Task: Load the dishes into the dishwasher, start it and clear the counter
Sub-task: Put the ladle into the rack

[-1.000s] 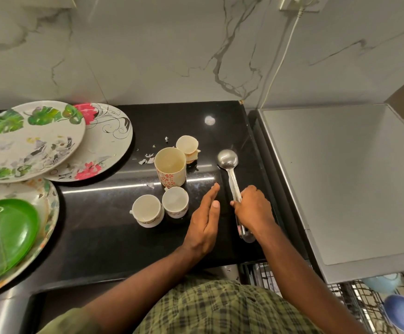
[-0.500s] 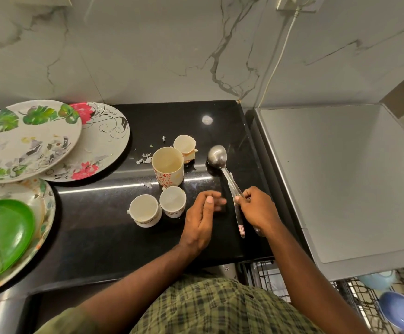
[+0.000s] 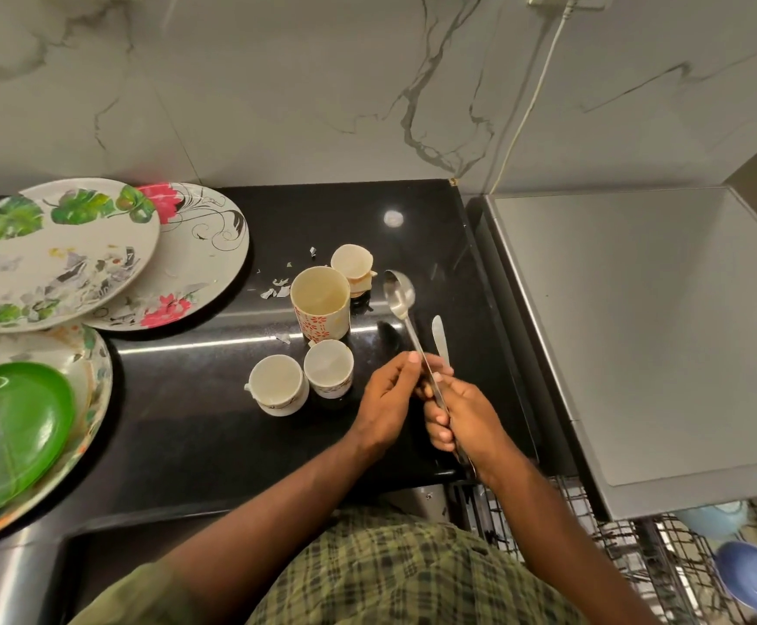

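My right hand (image 3: 464, 421) grips the handles of a long steel spoon (image 3: 400, 294) and a butter knife (image 3: 440, 339), lifted off the black counter (image 3: 196, 426). My left hand (image 3: 390, 399) pinches the spoon's handle just above the right hand. A tall mug with red flowers (image 3: 321, 304), two small white cups (image 3: 277, 384) (image 3: 329, 368) and a small tipped cup (image 3: 353, 265) stand left of the hands. Floral plates (image 3: 51, 254) (image 3: 205, 259) and a green plate (image 3: 6, 430) lie at the far left.
The dishwasher's grey top (image 3: 647, 327) fills the right side. Its pulled-out wire rack (image 3: 629, 548) at the bottom right holds a blue bowl (image 3: 748, 579) and a pale cup (image 3: 712, 518). Scraps of paper (image 3: 277, 290) lie behind the mug. A white cable (image 3: 530, 92) runs down the marble wall.
The right hand has picked the spoon and knife up from the counter. The left hand has moved from lying flat on the counter to pinching the spoon's handle.
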Demonstrator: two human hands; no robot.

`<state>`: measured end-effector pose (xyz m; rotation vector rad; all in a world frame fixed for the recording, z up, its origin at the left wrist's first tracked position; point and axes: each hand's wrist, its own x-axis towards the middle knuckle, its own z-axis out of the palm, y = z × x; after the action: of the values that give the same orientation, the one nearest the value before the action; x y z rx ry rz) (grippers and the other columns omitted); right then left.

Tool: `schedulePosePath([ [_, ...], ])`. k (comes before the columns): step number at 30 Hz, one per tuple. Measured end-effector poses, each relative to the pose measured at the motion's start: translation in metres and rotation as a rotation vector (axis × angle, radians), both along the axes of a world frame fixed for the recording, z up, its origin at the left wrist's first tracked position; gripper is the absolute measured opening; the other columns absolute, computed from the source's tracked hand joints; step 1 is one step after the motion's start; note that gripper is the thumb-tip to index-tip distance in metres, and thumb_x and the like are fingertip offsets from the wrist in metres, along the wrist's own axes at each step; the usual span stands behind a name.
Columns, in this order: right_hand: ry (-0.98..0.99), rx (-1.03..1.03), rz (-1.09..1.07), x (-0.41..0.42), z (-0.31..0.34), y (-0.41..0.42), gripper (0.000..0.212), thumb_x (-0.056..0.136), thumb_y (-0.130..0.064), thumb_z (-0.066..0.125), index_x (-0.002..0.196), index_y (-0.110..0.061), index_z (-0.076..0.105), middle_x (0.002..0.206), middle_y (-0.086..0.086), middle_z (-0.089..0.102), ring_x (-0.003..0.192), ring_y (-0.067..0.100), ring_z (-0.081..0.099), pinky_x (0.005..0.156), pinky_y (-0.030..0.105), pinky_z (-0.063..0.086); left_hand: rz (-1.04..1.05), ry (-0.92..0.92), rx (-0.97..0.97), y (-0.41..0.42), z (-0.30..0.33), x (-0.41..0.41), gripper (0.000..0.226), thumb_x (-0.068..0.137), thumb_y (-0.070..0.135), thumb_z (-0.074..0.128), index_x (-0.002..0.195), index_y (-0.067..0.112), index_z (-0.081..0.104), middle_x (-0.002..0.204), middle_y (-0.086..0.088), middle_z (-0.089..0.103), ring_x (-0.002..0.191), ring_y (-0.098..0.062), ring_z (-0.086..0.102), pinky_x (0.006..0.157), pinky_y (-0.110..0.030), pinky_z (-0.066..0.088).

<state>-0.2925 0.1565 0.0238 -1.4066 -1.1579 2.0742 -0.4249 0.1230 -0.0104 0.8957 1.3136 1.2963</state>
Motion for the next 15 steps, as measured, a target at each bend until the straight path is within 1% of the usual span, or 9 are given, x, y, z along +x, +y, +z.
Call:
schedulePosePath([
  [2,-0.069,0.05,0.086,0.002,0.006,-0.004,0.036,0.111,-0.036,0.044,0.095,-0.008,0.062,0.062,0.006,0.052,0.049,0.016,0.047,0.045,0.026,0.041,0.001,0.018,-0.001,-0.002,-0.005,-0.001,0.037,0.112,0.032,0.045,0.112,0.004,0.069,0.101,-0.015,0.075,0.096,-0.035,0.072,0.094,-0.055,0.057],
  [4,-0.158,0.139,0.165,0.007,0.014,-0.004,0.038,0.109,-0.034,0.05,0.094,-0.006,0.07,0.07,0.005,0.068,0.059,0.017,0.064,0.056,0.026,0.053,0.026,-0.005,-0.024,-0.004,-0.006,-0.002,0.039,0.111,0.034,0.048,0.108,0.001,0.068,0.087,-0.011,0.074,0.078,-0.031,0.071,0.078,-0.051,0.059],
  [6,-0.247,0.268,0.199,0.015,0.015,-0.001,0.03,0.107,-0.026,0.054,0.091,-0.011,0.074,0.074,-0.001,0.074,0.066,0.011,0.07,0.063,0.023,0.057,0.054,-0.054,-0.037,-0.004,-0.005,-0.002,0.04,0.111,0.034,0.047,0.104,-0.001,0.067,0.086,-0.012,0.074,0.077,-0.028,0.07,0.079,-0.049,0.059],
  [8,-0.379,0.454,0.139,0.022,0.007,0.008,0.021,0.104,-0.022,0.059,0.089,-0.019,0.074,0.077,-0.002,0.074,0.068,0.009,0.07,0.067,0.027,0.059,0.09,-0.065,-0.053,-0.003,-0.004,-0.003,0.041,0.112,0.033,0.045,0.1,-0.001,0.066,0.087,-0.015,0.073,0.081,-0.026,0.069,0.083,-0.041,0.059],
  [10,-0.609,0.631,0.077,0.026,-0.004,0.016,0.008,0.099,-0.029,0.065,0.092,-0.027,0.069,0.083,-0.007,0.072,0.072,0.006,0.069,0.07,0.026,0.059,0.12,-0.037,-0.068,-0.003,-0.006,-0.005,0.042,0.111,0.033,0.045,0.098,-0.002,0.065,0.088,-0.013,0.073,0.08,-0.02,0.068,0.081,-0.031,0.056],
  [11,-0.725,0.682,0.081,0.025,-0.008,0.019,0.009,0.097,-0.036,0.068,0.095,-0.027,0.066,0.09,-0.011,0.068,0.076,0.006,0.067,0.071,0.025,0.058,0.122,-0.031,-0.07,-0.003,-0.007,-0.005,0.042,0.111,0.035,0.046,0.099,-0.002,0.064,0.087,-0.013,0.072,0.079,-0.02,0.067,0.08,-0.032,0.056],
  [13,-0.869,0.711,0.114,0.021,-0.015,0.023,0.026,0.092,-0.047,0.073,0.104,-0.028,0.06,0.103,-0.01,0.059,0.083,0.007,0.064,0.076,0.026,0.056,0.107,-0.015,-0.066,-0.003,-0.009,-0.005,0.043,0.11,0.039,0.049,0.098,0.0,0.063,0.088,-0.018,0.07,0.079,-0.026,0.066,0.082,-0.043,0.058],
  [14,-0.908,0.718,0.118,0.018,-0.016,0.024,0.03,0.09,-0.047,0.075,0.108,-0.027,0.061,0.105,-0.008,0.056,0.085,0.008,0.063,0.076,0.026,0.055,0.096,-0.002,-0.062,-0.003,-0.009,-0.005,0.043,0.109,0.04,0.049,0.098,0.001,0.062,0.088,-0.02,0.07,0.079,-0.028,0.066,0.083,-0.046,0.057],
  [15,-0.935,0.729,0.124,0.014,-0.015,0.024,0.031,0.09,-0.045,0.077,0.109,-0.025,0.063,0.105,-0.007,0.057,0.084,0.008,0.063,0.073,0.024,0.053,0.09,0.008,-0.061,-0.003,-0.01,-0.005,0.042,0.109,0.039,0.05,0.098,0.0,0.062,0.088,-0.02,0.07,0.079,-0.027,0.066,0.082,-0.044,0.058],
])
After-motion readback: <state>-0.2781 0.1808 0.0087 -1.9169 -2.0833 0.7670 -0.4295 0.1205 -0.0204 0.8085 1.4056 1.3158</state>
